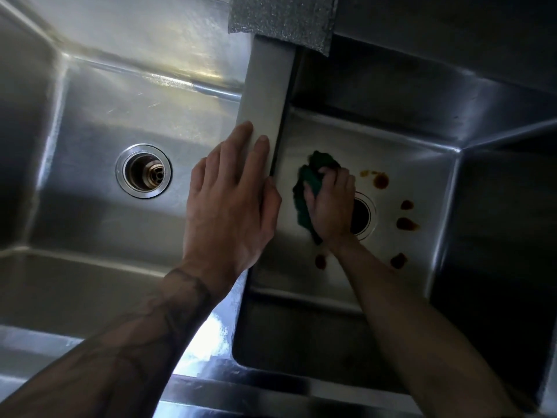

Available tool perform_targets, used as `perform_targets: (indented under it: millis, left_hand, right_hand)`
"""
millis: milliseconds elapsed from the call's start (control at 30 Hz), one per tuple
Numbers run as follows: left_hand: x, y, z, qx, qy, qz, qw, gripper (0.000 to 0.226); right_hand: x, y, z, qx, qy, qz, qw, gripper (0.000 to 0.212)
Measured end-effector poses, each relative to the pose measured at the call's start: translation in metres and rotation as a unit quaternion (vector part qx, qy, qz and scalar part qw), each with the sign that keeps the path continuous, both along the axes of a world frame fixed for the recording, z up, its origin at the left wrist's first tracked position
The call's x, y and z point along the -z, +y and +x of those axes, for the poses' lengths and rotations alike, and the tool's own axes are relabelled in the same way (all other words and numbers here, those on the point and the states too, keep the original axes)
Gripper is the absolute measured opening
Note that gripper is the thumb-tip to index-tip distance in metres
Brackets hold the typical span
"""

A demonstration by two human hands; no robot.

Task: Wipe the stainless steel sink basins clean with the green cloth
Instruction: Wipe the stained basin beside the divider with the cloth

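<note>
Two stainless steel basins lie below me, split by a steel divider [266,95]. My right hand [331,203] is down in the right basin [422,176], gripping a bunched green cloth [310,176] against the floor just left of that basin's drain [363,215]. Several reddish-brown stains [380,180] dot the floor around the drain, to its right and front. My left hand [232,200] rests flat on the divider, fingers straight, thumb over its right edge. The left basin [90,122] shows its own drain [144,171] and looks free of stains.
A grey sparkly sponge cloth [283,19] hangs over the back rim above the divider. The sink's front rim [211,387] runs along the bottom under my forearms. The right basin's right wall [497,221] is in deep shadow.
</note>
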State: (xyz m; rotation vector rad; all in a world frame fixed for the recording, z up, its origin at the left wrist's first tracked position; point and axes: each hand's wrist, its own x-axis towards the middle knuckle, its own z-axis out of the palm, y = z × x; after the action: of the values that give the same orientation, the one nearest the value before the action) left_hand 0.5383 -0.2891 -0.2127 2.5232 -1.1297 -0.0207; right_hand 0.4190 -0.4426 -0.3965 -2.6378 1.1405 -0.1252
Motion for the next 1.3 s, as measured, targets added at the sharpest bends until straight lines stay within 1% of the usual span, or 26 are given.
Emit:
perform_targets:
  millis: [33,67,100,167,233,300,367,433,467,500,567,600,633,667,733,800,833,867,933,1000,1033,1067,1100,1167,1233,1300]
  left_hand:
    - [0.0,0.0,0.0,0.0,0.001,0.0,1.0,0.045]
    - [-0.001,0.0,-0.001,-0.001,0.001,0.0,1.0,0.045]
    - [-0.001,0.0,-0.001,-0.002,0.001,0.0,1.0,0.046]
    - [-0.001,0.0,-0.001,-0.003,0.001,0.004,1.0,0.047]
    - [0.0,0.0,0.0,-0.002,-0.001,0.006,1.0,0.046]
    - [0.0,0.0,0.0,-0.002,-0.005,0.005,1.0,0.046]
    - [0.0,0.0,-0.001,-0.004,-0.006,0.003,1.0,0.045]
    - [0.0,0.0,-0.001,-0.002,-0.006,0.003,1.0,0.045]
    - [0.0,0.0,-0.001,-0.002,-0.005,0.003,1.0,0.045]
    - [0.0,0.0,0.0,-0.003,-0.003,0.003,1.0,0.046]
    - [0.0,0.0,0.0,-0.002,0.001,0.005,1.0,0.047]
    - [0.0,0.0,-0.001,-0.001,0.001,0.006,1.0,0.047]
    - [0.001,0.0,-0.001,-0.001,0.001,0.005,1.0,0.047]
    - [0.001,0.0,0.0,-0.002,-0.001,0.002,1.0,0.047]
    - [0.001,0.0,0.0,-0.003,-0.004,-0.004,1.0,0.045]
    - [0.002,-0.001,0.0,-0.001,-0.004,-0.006,1.0,0.043]
    - [0.001,0.0,-0.001,-0.001,-0.004,-0.005,1.0,0.044]
    - [0.001,0.0,-0.001,-0.003,-0.003,-0.004,1.0,0.044]
    - [0.0,0.0,-0.001,-0.006,0.001,-0.003,1.0,0.046]
    - [-0.001,0.0,-0.002,-0.003,0.005,0.0,1.0,0.046]
    - [-0.001,0.0,-0.001,-0.001,0.005,0.002,1.0,0.046]
    - [-0.001,0.0,-0.001,-0.001,0.004,0.002,1.0,0.046]
    - [-0.001,0.0,-0.001,-0.001,0.002,0.001,1.0,0.046]
    - [-0.001,0.0,0.0,-0.002,-0.001,0.0,1.0,0.045]
    - [-0.001,0.0,-0.001,-0.002,-0.001,0.001,1.0,0.044]
    - [-0.001,0.0,-0.001,-0.001,0.004,0.003,1.0,0.046]
  right_hand:
    - [-0.003,0.015,0.007,0.024,-0.014,0.013,1.0,0.044]
    - [-0.004,0.031,0.007,-0.004,-0.014,0.032,0.999,0.045]
    - [-0.004,0.045,-0.002,-0.08,-0.004,0.047,0.996,0.046]
    - [-0.005,0.057,-0.034,-0.277,0.016,0.055,0.959,0.049]
    - [-0.002,0.033,-0.053,-0.371,0.025,0.042,0.927,0.046]
    - [0.0,0.008,-0.044,-0.292,0.03,0.036,0.955,0.043]
    - [0.002,-0.002,-0.014,-0.096,0.016,0.014,0.995,0.044]
    - [-0.004,0.015,0.007,0.0,-0.009,0.014,1.0,0.045]
    - [-0.005,0.026,0.005,-0.029,-0.007,0.023,0.999,0.045]
    - [-0.004,0.038,-0.004,-0.11,0.003,0.029,0.994,0.046]
    - [-0.007,0.046,-0.038,-0.312,0.024,0.029,0.949,0.048]
    - [-0.007,0.037,-0.049,-0.374,0.033,0.025,0.926,0.048]
    - [-0.005,0.026,-0.054,-0.385,0.03,0.019,0.922,0.046]
    - [-0.004,0.016,-0.05,-0.35,0.029,0.017,0.936,0.045]
    - [-0.003,0.002,-0.023,-0.18,0.031,-0.002,0.983,0.044]
    - [-0.004,0.011,0.009,-0.032,0.035,-0.01,0.999,0.046]
    - [-0.005,0.025,0.017,-0.017,0.029,0.0,0.999,0.047]
    - [-0.004,0.04,0.017,-0.043,0.025,0.012,0.999,0.047]
    - [-0.003,0.065,-0.011,-0.194,0.018,0.038,0.98,0.047]
    - [-0.002,0.06,-0.051,-0.36,0.023,0.032,0.932,0.046]
    - [-0.001,0.046,-0.061,-0.406,0.026,0.023,0.913,0.045]
    - [0.0,0.033,-0.062,-0.405,0.028,0.017,0.914,0.044]
    - [-0.001,0.022,-0.054,-0.36,0.03,0.013,0.932,0.042]
    - [-0.002,0.006,-0.023,-0.192,0.022,-0.005,0.981,0.042]
    - [-0.007,0.014,0.001,-0.078,0.016,-0.003,0.997,0.043]
    - [-0.002,0.042,-0.009,-0.12,0.012,0.02,0.993,0.045]
